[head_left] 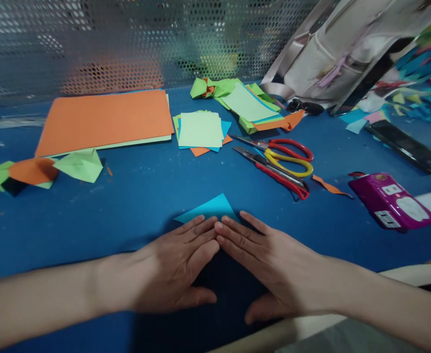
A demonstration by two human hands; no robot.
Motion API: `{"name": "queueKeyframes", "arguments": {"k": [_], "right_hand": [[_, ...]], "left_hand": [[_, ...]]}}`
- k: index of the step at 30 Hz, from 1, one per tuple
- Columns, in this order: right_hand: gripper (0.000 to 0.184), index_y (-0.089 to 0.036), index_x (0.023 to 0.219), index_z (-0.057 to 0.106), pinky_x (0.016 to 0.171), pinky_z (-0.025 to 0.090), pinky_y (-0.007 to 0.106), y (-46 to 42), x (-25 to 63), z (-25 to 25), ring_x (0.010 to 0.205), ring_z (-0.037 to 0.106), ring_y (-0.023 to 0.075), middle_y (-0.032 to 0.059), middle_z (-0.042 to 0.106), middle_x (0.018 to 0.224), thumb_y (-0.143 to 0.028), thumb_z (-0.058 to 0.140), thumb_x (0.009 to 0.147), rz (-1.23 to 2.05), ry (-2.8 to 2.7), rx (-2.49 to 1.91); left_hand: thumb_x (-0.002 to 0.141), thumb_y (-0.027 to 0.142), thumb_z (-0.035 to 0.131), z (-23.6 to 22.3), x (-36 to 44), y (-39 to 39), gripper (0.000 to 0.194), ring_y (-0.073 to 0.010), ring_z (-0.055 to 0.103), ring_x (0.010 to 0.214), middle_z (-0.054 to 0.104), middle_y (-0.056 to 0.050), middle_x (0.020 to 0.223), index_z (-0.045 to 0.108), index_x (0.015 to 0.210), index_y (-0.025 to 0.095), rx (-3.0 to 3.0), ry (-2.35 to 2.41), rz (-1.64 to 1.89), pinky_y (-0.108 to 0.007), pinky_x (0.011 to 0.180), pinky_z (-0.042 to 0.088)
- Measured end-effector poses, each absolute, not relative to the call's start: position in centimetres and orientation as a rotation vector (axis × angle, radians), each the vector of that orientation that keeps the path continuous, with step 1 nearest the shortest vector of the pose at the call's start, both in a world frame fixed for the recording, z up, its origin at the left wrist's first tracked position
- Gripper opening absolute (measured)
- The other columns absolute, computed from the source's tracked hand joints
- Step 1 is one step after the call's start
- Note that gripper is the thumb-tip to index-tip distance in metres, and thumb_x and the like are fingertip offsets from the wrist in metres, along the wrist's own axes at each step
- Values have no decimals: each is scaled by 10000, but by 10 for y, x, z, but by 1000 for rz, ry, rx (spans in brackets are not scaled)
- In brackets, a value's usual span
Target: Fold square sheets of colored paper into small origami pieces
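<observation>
A sheet of blue paper (212, 208), its visible part a triangle pointing away from me, lies flat on the blue table (141, 196). The fingers of my left hand (180, 262) are stretched out flat over its near edge. My right hand (270, 260) lies flat there too, fingers extended, and the fingertips of both hands meet at the middle. Both thumbs point inward, apart from each other. The paper's near part is hidden under my fingers. Beyond it sits a stack of small square papers (200, 130), pale green on top.
Scissors (289, 157) and a red cutter knife (281, 177) lie beyond my right hand. Large orange sheets (107, 120) and folded paper pieces (79, 165) are at left. A purple power socket (395, 200), a phone (410, 144) and a pale bag (321, 63) occupy the right.
</observation>
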State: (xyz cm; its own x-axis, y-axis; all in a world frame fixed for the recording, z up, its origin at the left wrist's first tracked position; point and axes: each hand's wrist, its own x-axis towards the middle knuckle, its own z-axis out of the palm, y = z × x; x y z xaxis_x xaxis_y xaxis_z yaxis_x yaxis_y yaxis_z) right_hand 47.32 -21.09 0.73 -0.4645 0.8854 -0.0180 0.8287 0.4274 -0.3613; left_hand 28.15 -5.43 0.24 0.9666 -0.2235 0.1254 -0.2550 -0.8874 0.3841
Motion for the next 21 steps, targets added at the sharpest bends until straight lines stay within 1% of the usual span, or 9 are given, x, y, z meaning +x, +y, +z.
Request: {"name": "queueKeyframes", "arguments": {"k": [2,5,8,10,12,15,17,19,21], "right_hand": [[902,-42,1441,198,1142,125,488,-214,473,9,1395,177,273,197,263,1468,-646,446,818,565,-2468,-1567],[902,-70,1449,180,1138,150,491,-218,474,11,1384,216,287,190,269,1468,-630,480,809,637,-2443,-1623],[856,-81,1442,228,1135,160,494,-221,474,12,1373,248,288,184,279,1466,-624,461,823,649,-2450,-1651],[823,-84,1431,273,1135,168,482,-222,474,12,1374,246,286,177,278,1468,-632,425,836,626,-2463,-1651],[802,-83,1420,305,1132,185,473,-222,475,12,1373,247,288,174,277,1468,-633,406,845,591,-2484,-1646],[772,-67,1403,338,1117,234,474,-223,476,15,1357,286,297,180,304,1454,-613,395,860,548,-2512,-1634],[744,-62,1383,377,1108,255,484,-222,477,20,1332,335,303,185,349,1432,-595,409,864,515,-2510,-1624],[699,-62,1347,436,1106,252,508,-218,475,24,1309,374,310,190,406,1398,-573,424,870,463,-2478,-1615],[657,-59,1310,484,1105,247,525,-210,469,24,1309,374,315,190,440,1373,-554,413,884,393,-2446,-1572]], "left_hand": [[853,402,532,2,282,-54,602,-289,231,1376,439,-274,1362,357,1291,27,2704,-367,120,-484,1101,285],[834,345,570,4,284,-53,588,-301,211,1377,429,-289,1363,356,1278,24,2701,-423,127,-491,1096,294],[807,328,608,5,280,-48,669,-298,203,1382,391,-285,1392,306,1332,43,2704,-413,121,-495,1085,312],[793,302,626,4,270,-43,723,-306,216,1381,369,-275,1411,268,1372,57,2725,-354,100,-518,1077,313],[798,294,617,2,257,-38,772,-316,233,1377,358,-249,1430,206,1417,83,2752,-241,96,-560,1072,293],[827,339,579,1,241,-33,798,-316,257,1370,337,-207,1456,136,1453,121,2819,-107,56,-566,1071,288],[847,392,545,1,237,-31,771,-309,253,1373,332,-191,1463,149,1454,127,2868,-110,23,-549,1075,290],[856,442,518,1,237,-31,729,-307,242,1377,330,-184,1466,210,1440,132,2903,-142,12,-534,1078,290],[854,480,503,2,239,-30,699,-312,248,1374,339,-183,1462,273,1419,138,2928,-166,11,-525,1080,290]]}}
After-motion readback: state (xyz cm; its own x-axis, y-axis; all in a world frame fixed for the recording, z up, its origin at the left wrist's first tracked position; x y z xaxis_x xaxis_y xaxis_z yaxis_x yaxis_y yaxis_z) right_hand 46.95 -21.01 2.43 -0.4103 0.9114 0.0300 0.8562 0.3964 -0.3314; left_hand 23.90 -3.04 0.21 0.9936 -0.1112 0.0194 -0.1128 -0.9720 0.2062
